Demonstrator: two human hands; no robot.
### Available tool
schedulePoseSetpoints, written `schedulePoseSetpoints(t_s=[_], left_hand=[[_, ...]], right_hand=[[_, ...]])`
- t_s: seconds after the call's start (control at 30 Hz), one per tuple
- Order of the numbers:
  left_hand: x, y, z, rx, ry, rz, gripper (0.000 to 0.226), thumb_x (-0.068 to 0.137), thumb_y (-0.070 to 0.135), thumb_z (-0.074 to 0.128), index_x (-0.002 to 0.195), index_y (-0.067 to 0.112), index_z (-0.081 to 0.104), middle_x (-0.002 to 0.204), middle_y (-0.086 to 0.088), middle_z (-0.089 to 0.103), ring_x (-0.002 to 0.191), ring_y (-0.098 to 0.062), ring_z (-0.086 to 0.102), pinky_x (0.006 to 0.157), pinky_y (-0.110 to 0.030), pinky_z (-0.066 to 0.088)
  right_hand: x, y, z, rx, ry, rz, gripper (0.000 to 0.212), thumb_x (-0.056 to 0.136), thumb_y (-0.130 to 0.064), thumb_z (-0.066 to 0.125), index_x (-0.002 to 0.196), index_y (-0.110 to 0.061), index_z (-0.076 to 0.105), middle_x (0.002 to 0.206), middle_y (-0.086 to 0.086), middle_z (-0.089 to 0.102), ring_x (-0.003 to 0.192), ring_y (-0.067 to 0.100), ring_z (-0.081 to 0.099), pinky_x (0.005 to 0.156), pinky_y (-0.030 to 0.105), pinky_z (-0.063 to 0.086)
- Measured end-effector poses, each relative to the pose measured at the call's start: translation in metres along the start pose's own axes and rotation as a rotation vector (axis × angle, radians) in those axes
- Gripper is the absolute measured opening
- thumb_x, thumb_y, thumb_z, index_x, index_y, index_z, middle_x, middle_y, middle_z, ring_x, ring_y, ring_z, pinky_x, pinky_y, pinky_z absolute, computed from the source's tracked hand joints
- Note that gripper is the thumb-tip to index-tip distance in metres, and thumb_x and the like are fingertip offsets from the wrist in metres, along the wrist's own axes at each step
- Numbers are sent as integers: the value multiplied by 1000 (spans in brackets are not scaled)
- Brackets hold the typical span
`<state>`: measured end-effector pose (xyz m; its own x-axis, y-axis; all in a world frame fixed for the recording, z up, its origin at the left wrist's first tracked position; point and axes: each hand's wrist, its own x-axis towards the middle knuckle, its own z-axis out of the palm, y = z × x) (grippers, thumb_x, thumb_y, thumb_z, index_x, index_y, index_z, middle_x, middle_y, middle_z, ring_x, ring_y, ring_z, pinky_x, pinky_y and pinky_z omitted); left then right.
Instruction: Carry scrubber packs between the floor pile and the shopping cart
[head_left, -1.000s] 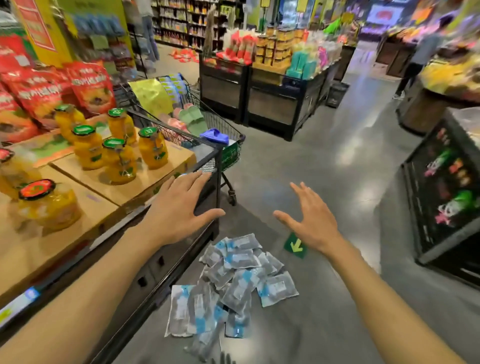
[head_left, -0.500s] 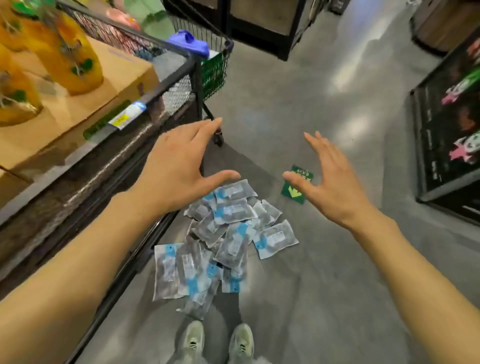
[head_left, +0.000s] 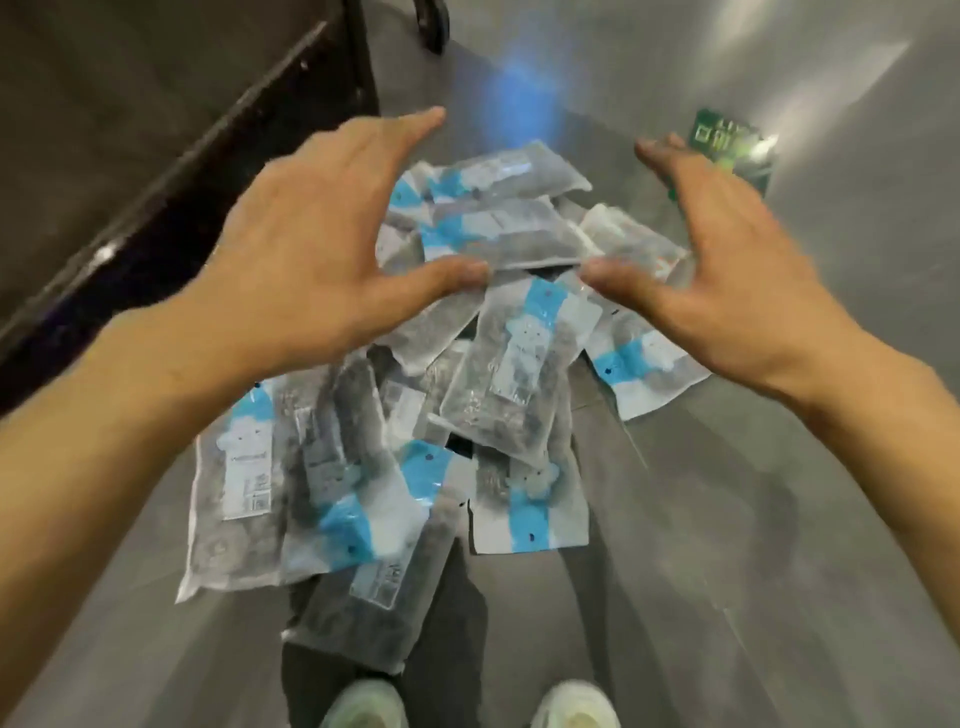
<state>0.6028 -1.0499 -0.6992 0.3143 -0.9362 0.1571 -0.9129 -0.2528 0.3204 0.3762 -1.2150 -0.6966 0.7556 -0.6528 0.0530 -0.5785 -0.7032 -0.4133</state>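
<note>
Left hand (head_left: 311, 244): palm down, fingers straight and spread, thumb stretched toward the right; holds nothing — it is above the far left part of the packet pile.
Right hand (head_left: 727, 260): palm down, fingers straight and close together, thumb stretched toward the left; holds nothing, above the far right part of the pile.
Thumbs: tips near each other, a narrow gap between them.
Contact: cannot tell whether either hand touches a packet.
Packets (head_left: 511, 364): flat clear pouches with dark contents and blue-and-white labels — heaped and overlapping on the floor (head_left: 753, 571), between the two hands and in front of the shoes.
Shoes (head_left: 363, 706): two pale toes at the bottom edge.
Floor sticker (head_left: 727, 140): green, just beyond the right fingertips.
Display base (head_left: 171, 182): dark, along the left side.
</note>
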Motion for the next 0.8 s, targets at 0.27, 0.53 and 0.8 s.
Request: schedulePoseSetpoints(t_s=[0.27, 0.53, 0.8], left_hand=[[-28, -43, 122, 69, -80, 41, 102, 81, 84, 43, 159, 20, 30, 157, -8, 46, 139, -32, 46, 109, -50, 41], [-53, -69, 110, 2, -61, -159, 99, 78, 85, 47, 158, 31, 28, 159, -3, 43, 142, -28, 44, 110, -50, 40], [-61, -81, 122, -99, -43, -251, 96, 79, 83, 55, 157, 34, 28, 158, 2, 44, 143, -25, 44, 109, -54, 42]], right_hand=[[-29, 59, 116, -49, 6, -120, 96, 86, -77, 46, 160, -17, 30, 165, 7, 34, 154, 20, 26, 125, 36, 21], [-27, 50, 124, 361, -1, 121, 84, 82, -69, 60, 155, -38, 34, 141, -29, 37, 131, -8, 35, 109, 23, 29], [-15, 75, 179, 534, -56, 328, 80, 85, -61, 72, 151, -30, 39, 150, -8, 48, 134, 15, 49, 112, 40, 43]])
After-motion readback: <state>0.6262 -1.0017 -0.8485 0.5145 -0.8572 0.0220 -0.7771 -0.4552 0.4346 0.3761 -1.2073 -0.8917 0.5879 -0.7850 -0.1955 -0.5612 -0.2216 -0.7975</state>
